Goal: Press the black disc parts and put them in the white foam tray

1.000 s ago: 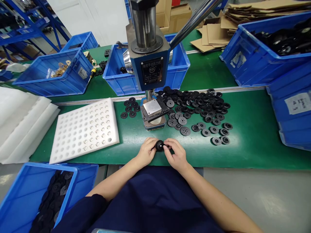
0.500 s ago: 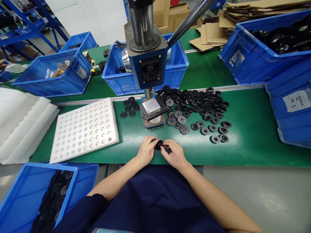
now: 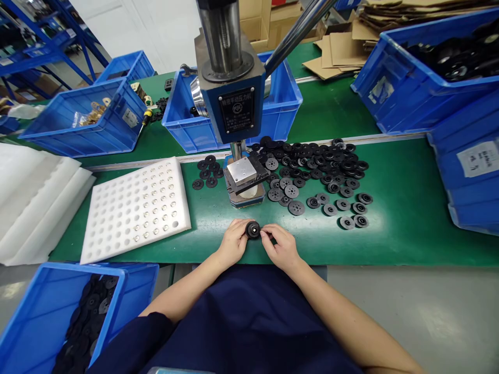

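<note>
- Black round part [image 3: 253, 230] sits pinched by the curled left hand [image 3: 233, 242];
- right hand [image 3: 280, 246] half closed, fingertips at its edge, grip unclear;
- blue press [image 3: 236, 111] stands just beyond

Storage and oddments around the bench.
Flattened cardboard [image 3: 336, 52] is lying heaped at far right, beside a large blue crate [image 3: 390, 101]; a cardboard box [image 3: 250, 23] is standing beyond the bench. A yellow-and-black screwdriver [image 3: 147, 115] is lying just beside a blue bin [image 3: 83, 139] holding tan pieces [image 3: 99, 111]; a wrench [image 3: 188, 69] is showing at the middle bin's [image 3: 189, 130] back rim. White sheets [image 3: 35, 195] are sitting stacked at left, a blue rack [image 3: 52, 51] standing behind.
</note>
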{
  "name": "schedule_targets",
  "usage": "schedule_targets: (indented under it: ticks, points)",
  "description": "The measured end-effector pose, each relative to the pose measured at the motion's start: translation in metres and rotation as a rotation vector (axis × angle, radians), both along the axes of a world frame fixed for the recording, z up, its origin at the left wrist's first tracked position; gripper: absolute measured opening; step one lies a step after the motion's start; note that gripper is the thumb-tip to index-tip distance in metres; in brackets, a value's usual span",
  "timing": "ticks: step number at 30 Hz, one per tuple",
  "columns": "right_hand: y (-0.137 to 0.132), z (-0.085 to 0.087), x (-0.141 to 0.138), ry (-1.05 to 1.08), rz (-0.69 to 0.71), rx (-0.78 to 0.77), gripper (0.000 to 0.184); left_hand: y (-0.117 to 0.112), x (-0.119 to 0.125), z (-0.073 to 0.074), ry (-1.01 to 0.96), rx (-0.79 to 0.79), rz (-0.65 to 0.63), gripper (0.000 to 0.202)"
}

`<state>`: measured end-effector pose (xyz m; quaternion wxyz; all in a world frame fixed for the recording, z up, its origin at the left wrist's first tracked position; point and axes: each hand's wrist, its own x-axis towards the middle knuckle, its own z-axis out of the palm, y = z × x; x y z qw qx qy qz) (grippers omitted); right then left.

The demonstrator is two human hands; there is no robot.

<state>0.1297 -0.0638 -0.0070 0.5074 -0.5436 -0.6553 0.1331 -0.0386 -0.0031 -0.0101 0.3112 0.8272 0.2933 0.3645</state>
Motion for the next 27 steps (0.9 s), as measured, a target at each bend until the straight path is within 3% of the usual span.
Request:
schedule_targets:
  ticks: [27]
  points:
    - [0.0001, 0.0013, -0.0011, 0.047, -0.010, -0.011, 0.006, -0.0004, -0.0004, 0.0009, 0.059, 0.030, -0.004, 0.030]
